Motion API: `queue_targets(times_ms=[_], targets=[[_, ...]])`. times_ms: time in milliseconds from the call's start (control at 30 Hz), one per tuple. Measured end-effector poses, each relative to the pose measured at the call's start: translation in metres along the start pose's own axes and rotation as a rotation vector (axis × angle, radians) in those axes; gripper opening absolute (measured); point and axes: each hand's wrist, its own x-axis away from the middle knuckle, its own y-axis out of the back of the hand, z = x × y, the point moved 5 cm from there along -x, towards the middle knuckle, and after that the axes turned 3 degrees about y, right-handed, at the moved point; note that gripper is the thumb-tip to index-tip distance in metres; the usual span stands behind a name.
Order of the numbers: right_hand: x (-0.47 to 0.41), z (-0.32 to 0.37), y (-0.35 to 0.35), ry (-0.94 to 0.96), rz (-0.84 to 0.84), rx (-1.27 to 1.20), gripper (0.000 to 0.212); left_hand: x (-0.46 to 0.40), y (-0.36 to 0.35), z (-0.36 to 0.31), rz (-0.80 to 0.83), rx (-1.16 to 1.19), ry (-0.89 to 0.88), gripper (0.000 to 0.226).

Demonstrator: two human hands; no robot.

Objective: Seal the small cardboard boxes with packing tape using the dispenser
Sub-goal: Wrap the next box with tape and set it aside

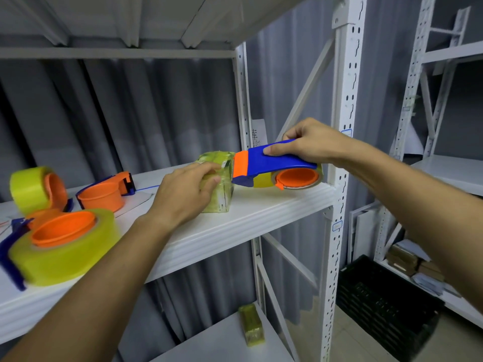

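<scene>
Blue-and-orange plastic tape dispenser (271, 163), gripped from above by the right hand (303, 141), fingers and thumb curled round its blue handle; its orange blade end meets the upper right edge of a small box (217, 184) already wrapped in yellowish tape; the box stands on a white metal shelf (235, 226), near the shelf's right end and well back from the front edge; the left hand (183, 189) holds the box from the front-left side, fingers bent over its top and face, likely to steady it against the pull of the tape; the dispenser's tape roll (298, 177) hangs just right of the box, close above the shelf near its right front corner, so the box lies directly left of the right hand's grip; toward the shelf's left end sit three more dispensers (62, 244), two loaded with yellow tape and one bare, well apart from the box; another wrapped box (252, 325) lies on the shelf below.
</scene>
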Motion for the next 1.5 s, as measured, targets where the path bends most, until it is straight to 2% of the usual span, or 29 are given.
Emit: queue_targets(times_ms=[167,500,867,1167,1333,1400,1500], targets=[[-0.007,0.02,-0.006,-0.026,0.042,0.236,0.053,-0.004,-0.002,-0.005,0.019,-0.062,-0.018,0.031],[-0.019,0.105,-0.026,0.097,-0.089,0.683,0.04,-0.005,-0.005,-0.008,-0.027,-0.048,-0.004,0.025],[-0.013,0.131,-0.043,0.213,-0.192,0.878,0.024,-0.011,-0.007,-0.011,-0.004,-0.063,0.099,0.025],[-0.011,0.098,-0.026,0.077,-0.093,0.743,0.042,-0.012,-0.007,-0.012,0.013,-0.019,0.146,0.026],[-0.016,0.128,-0.043,0.269,-0.185,0.93,0.021,-0.011,-0.006,-0.012,0.015,-0.037,0.147,0.025],[-0.01,0.115,-0.051,0.324,-0.133,1.076,0.01,-0.01,-0.005,-0.009,-0.008,0.008,0.156,0.023],[-0.001,0.066,-0.056,0.191,-0.145,1.024,0.013,-0.008,-0.007,-0.007,-0.036,0.071,0.147,0.021]])
